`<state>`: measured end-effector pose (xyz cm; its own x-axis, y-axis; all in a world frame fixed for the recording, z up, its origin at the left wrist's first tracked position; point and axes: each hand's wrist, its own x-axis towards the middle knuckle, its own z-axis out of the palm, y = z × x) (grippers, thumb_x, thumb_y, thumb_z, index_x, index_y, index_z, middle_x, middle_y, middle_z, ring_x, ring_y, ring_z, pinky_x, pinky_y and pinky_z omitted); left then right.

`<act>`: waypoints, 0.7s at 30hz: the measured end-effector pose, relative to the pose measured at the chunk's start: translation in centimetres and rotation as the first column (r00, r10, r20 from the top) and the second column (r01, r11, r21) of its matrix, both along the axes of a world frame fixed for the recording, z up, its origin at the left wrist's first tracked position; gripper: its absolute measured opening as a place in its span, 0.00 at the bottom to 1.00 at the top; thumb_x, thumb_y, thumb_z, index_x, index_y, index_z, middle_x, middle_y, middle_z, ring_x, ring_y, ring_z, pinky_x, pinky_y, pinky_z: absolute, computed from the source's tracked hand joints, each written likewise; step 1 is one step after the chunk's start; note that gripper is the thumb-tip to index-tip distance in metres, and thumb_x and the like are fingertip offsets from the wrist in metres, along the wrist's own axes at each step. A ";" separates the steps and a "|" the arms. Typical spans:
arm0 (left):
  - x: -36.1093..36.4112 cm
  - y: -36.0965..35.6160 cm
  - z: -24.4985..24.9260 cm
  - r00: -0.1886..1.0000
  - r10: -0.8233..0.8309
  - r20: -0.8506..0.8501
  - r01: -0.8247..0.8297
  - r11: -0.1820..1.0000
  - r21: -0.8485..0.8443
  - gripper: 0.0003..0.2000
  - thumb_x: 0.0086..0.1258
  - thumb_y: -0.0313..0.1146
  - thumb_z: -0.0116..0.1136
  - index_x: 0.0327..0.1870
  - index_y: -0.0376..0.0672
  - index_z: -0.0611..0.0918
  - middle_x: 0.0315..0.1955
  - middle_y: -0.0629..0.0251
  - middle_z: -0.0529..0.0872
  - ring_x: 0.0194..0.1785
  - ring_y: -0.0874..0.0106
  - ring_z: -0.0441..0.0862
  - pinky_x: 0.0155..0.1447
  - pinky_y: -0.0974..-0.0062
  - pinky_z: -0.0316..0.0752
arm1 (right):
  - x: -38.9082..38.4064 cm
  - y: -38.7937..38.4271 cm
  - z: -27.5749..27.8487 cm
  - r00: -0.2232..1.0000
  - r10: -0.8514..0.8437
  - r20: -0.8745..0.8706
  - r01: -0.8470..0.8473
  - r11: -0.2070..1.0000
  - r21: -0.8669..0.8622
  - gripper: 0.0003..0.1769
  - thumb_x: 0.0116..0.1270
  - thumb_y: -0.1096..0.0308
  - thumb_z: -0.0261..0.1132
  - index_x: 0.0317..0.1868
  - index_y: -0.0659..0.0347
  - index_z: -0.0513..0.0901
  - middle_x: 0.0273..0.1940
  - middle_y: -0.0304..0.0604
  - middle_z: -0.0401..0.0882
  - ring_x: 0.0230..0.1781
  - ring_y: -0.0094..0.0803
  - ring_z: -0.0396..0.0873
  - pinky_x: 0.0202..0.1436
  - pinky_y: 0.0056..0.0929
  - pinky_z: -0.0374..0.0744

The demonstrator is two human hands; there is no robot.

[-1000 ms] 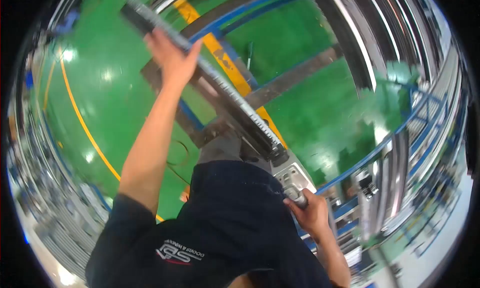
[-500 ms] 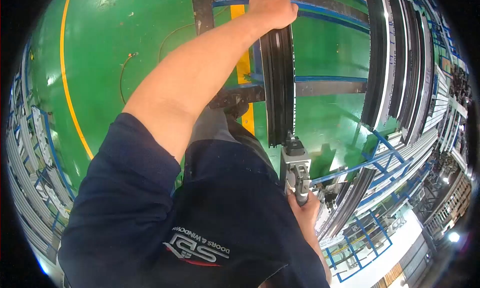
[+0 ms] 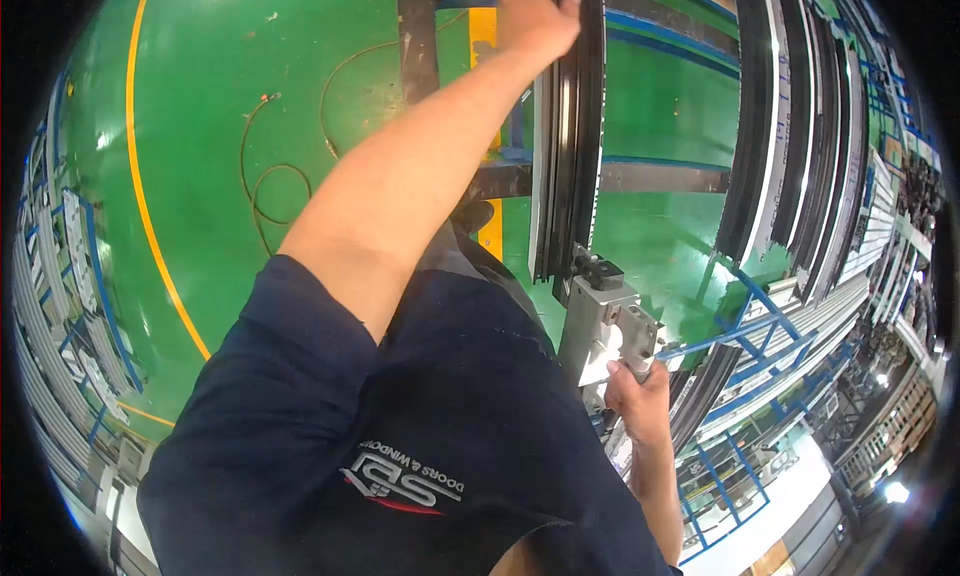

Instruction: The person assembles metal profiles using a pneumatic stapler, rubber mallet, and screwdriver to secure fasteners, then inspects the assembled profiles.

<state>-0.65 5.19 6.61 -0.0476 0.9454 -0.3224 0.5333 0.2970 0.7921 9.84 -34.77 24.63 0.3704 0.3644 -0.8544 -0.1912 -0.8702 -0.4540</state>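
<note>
A long black window-type profile [image 3: 570,166] lies across the dark frame of a blue-and-black rack [image 3: 660,176], its near end by my waist. Against that end sits a silver metal tool [image 3: 605,321] with a black block on top. My right hand [image 3: 640,396] is wrapped round the tool's grey handle, thumb uppermost. At the top edge of the view my left hand [image 3: 537,21] is stretched forward, thumb apart, slightly blurred. It overlaps the profile's left side, and its fingertips reach the picture's edge.
More black profiles [image 3: 755,126] lie side by side to the right on the rack. Beyond them are stacks of pale profiles [image 3: 800,316] on blue stands. A thin hose [image 3: 255,191] curls over the green floor at left, near a yellow line [image 3: 150,231].
The profile's near end and the tool have shifted and turned slightly. My right hand has moved right with the handle. My left hand has loosened from the profile and shifted a little left.
</note>
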 end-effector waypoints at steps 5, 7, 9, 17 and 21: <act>1.4 0.6 -3.3 0.994 -0.011 0.109 0.024 0.992 -0.121 0.43 0.74 0.52 0.62 0.75 0.23 0.60 0.59 0.32 0.82 0.64 0.41 0.80 0.67 0.49 0.76 | -1.2 -0.6 -0.6 0.999 0.035 0.018 -0.034 0.999 -0.019 0.08 0.70 0.73 0.70 0.36 0.61 0.78 0.20 0.31 0.71 0.16 0.19 0.66 0.20 0.23 0.63; 1.8 -0.1 -4.1 0.999 -0.030 0.037 0.031 0.999 -0.023 0.46 0.72 0.54 0.65 0.71 0.16 0.61 0.52 0.38 0.87 0.59 0.46 0.85 0.62 0.57 0.80 | -1.5 0.2 -0.2 0.996 -0.041 -0.076 0.041 0.999 -0.011 0.08 0.70 0.75 0.68 0.36 0.60 0.75 0.20 0.31 0.68 0.15 0.21 0.64 0.18 0.24 0.63; 1.5 0.2 -2.8 0.996 -0.086 0.036 0.086 0.996 -0.002 0.41 0.74 0.51 0.63 0.73 0.21 0.63 0.54 0.35 0.86 0.59 0.43 0.84 0.63 0.52 0.80 | -0.8 0.0 -0.7 0.995 -0.079 -0.056 0.080 0.996 0.028 0.08 0.71 0.73 0.66 0.36 0.60 0.74 0.19 0.31 0.65 0.15 0.20 0.62 0.17 0.23 0.61; 1.3 -0.1 -3.8 0.955 -0.259 0.147 0.270 0.961 -0.060 0.42 0.68 0.50 0.69 0.69 0.23 0.66 0.57 0.35 0.85 0.63 0.45 0.83 0.67 0.56 0.78 | 3.6 -0.5 -5.5 0.918 -0.022 -0.396 0.129 0.961 0.246 0.15 0.77 0.59 0.64 0.34 0.55 0.70 0.17 0.30 0.59 0.12 0.22 0.59 0.16 0.28 0.60; -0.2 -4.7 -5.9 0.790 -0.111 0.603 0.238 0.962 -0.135 0.45 0.60 0.49 0.76 0.69 0.27 0.65 0.62 0.41 0.82 0.65 0.54 0.83 0.67 0.61 0.77 | 6.4 0.2 -9.9 0.847 -0.006 -0.532 0.197 0.932 0.303 0.20 0.79 0.53 0.63 0.33 0.54 0.69 0.18 0.30 0.61 0.12 0.21 0.60 0.16 0.27 0.61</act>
